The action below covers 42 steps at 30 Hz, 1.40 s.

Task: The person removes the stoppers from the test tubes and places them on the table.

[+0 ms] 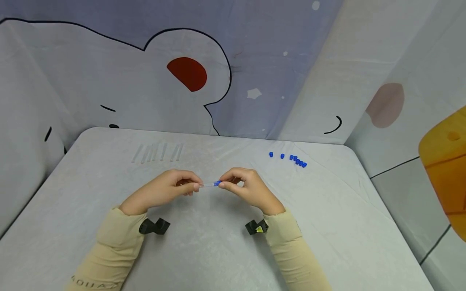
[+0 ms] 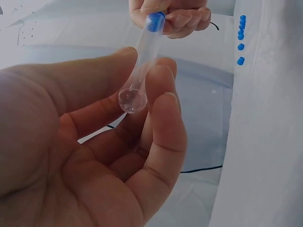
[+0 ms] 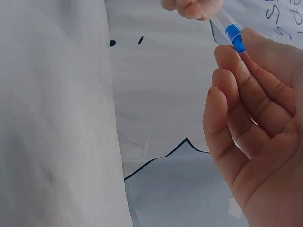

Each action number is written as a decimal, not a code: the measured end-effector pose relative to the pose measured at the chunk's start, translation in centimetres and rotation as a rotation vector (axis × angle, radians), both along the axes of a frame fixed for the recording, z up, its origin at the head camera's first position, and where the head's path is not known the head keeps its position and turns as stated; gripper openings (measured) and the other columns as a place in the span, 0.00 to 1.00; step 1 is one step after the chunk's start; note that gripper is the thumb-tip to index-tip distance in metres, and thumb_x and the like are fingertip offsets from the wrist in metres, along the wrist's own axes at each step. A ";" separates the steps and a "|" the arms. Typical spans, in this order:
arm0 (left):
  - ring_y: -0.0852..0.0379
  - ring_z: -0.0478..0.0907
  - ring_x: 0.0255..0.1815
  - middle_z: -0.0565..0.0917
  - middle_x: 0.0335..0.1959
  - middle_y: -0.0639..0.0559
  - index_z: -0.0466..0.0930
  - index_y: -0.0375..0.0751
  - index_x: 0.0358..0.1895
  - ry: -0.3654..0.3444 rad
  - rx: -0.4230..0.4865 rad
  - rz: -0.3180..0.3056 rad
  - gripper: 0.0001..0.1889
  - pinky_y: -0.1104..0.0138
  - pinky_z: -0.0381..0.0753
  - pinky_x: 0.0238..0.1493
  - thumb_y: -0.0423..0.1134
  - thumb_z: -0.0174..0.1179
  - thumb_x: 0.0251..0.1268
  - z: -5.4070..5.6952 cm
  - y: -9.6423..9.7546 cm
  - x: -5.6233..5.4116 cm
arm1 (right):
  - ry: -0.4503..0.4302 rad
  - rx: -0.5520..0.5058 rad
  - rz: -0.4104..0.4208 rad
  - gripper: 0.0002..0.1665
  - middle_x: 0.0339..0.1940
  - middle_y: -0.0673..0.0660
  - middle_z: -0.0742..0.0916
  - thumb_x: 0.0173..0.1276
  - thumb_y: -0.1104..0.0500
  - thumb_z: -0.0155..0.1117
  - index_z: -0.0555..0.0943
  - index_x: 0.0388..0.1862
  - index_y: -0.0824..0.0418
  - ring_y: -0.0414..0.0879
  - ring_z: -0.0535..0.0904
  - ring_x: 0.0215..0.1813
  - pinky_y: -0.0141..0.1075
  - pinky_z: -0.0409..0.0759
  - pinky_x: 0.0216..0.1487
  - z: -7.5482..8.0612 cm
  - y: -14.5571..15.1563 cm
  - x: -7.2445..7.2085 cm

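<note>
Between my two hands lies a clear test tube (image 2: 147, 49), held sideways above the table. My left hand (image 1: 168, 189) pinches it between thumb and fingers near its rounded closed end, which shows in the left wrist view. A blue stopper (image 3: 235, 38) sits in the tube's other end, partly inside the mouth. My right hand (image 1: 248, 188) pinches that stopper between thumb and forefinger, with its other fingers loosely bent.
Several clear test tubes (image 1: 162, 152) lie in a row at the back left of the white table (image 1: 214, 250). Several blue stoppers (image 1: 291, 157) lie at the back right. A printed cloth wall (image 1: 262, 52) rises behind the table.
</note>
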State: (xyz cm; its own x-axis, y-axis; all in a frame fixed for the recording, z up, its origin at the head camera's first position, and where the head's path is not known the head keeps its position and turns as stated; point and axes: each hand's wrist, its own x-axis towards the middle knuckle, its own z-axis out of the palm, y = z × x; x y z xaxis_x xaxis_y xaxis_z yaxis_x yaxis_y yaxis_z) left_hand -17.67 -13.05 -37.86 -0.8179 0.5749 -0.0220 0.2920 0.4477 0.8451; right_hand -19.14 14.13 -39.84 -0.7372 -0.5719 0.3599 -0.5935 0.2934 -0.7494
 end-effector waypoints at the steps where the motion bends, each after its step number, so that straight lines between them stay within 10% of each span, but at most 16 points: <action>1: 0.51 0.79 0.37 0.83 0.34 0.53 0.86 0.40 0.49 0.004 -0.001 0.002 0.11 0.61 0.78 0.40 0.41 0.59 0.77 0.0 0.0 0.0 | -0.005 -0.003 0.001 0.04 0.36 0.49 0.89 0.69 0.61 0.71 0.88 0.41 0.59 0.40 0.82 0.38 0.37 0.82 0.44 0.0 0.0 0.0; 27: 0.55 0.80 0.37 0.85 0.36 0.51 0.86 0.36 0.51 0.054 -0.001 0.082 0.13 0.59 0.79 0.41 0.41 0.61 0.75 0.0 0.3 0.1 | 0.137 -0.028 -0.070 0.02 0.29 0.50 0.86 0.66 0.64 0.73 0.87 0.35 0.62 0.40 0.78 0.33 0.34 0.78 0.32 -0.5 -0.4 -0.1; 42: 0.56 0.79 0.37 0.84 0.37 0.49 0.85 0.35 0.52 0.082 -0.021 0.057 0.12 0.60 0.79 0.41 0.38 0.59 0.76 -0.2 0.3 0.0 | 0.035 -0.006 -0.015 0.02 0.35 0.50 0.88 0.69 0.63 0.70 0.87 0.39 0.61 0.41 0.80 0.38 0.34 0.79 0.38 -0.4 -0.1 -0.1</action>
